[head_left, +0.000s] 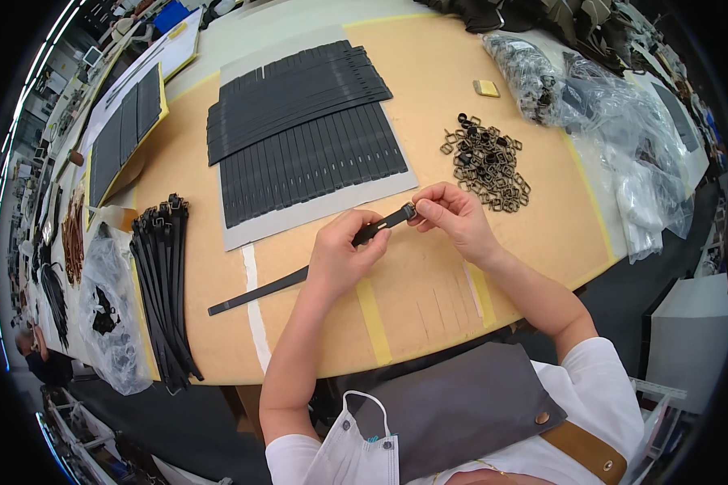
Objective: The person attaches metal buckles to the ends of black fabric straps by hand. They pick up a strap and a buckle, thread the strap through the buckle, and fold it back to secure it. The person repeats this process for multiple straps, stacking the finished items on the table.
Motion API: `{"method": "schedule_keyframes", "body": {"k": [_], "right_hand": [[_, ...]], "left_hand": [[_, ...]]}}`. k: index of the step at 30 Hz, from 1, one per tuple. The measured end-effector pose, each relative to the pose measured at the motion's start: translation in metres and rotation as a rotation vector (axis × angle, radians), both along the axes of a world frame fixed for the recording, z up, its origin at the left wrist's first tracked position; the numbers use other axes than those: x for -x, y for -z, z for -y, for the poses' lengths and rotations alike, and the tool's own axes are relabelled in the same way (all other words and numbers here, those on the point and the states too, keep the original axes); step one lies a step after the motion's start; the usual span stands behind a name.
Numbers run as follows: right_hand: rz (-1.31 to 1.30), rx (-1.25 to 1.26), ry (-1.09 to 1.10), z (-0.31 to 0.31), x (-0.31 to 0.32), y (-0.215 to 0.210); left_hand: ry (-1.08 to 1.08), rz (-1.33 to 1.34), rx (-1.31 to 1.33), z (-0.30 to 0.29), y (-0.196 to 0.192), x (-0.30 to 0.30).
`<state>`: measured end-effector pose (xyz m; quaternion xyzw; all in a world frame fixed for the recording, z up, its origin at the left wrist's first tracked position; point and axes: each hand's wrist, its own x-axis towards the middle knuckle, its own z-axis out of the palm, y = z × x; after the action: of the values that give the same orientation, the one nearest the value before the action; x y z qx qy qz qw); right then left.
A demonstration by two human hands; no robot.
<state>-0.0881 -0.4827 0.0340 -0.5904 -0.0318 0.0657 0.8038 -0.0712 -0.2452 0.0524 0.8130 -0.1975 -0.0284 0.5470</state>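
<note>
My left hand (344,250) grips a long black strap (255,293) near its upper end; the strap's free tail lies down and to the left across the brown table (429,299). My right hand (455,217) pinches a small dark metal buckle (410,212) at the strap's tip. Both hands hover just above the table, in front of a grey mat (315,212) covered with rows of flat black straps (299,121).
A heap of dark metal buckles (487,160) lies right of the mat. A bundle of finished black straps (163,283) rests at the left edge. Clear plastic bags (615,121) fill the right side, another bag (109,315) the left. A small yellow block (486,88) sits farther back.
</note>
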Motion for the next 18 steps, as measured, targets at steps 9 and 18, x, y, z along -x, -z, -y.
{"method": "schedule_keyframes", "body": {"k": [9, 18], "right_hand": [[0.100, 0.157, -0.104, -0.004, 0.001, 0.005], [0.111, 0.292, -0.220, -0.012, 0.007, 0.001]], "left_hand": [[0.032, 0.052, -0.105, 0.001, -0.004, 0.004], [0.109, -0.021, -0.111, 0.003, -0.004, 0.007]]}}
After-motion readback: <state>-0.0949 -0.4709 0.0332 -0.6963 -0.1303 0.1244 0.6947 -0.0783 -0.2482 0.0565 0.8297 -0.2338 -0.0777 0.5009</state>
